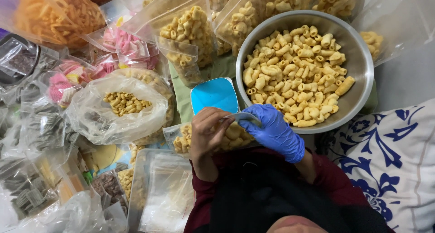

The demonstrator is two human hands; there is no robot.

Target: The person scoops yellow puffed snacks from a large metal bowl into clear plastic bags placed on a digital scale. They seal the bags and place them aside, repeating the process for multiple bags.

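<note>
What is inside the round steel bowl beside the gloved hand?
The round steel bowl holds a heap of pale yellow tube-shaped snack pieces. They cover its bottom, so anything beneath them cannot be seen. The blue-gloved right hand overlaps its near rim.

You sit at a grey floor [405, 76] with a green cloth [181, 94] spread on it. On them rest a steel bowl [362, 60] of yellow tube snacks, a blue tub [214, 94], and many clear snack bags [120, 104]. A blue-flowered white cushion [389, 160] lies just beside the bowl.

Snack bag [226, 138] mostly hidden behind both hands; orange bag [50, 13] edge-cropped.
</note>
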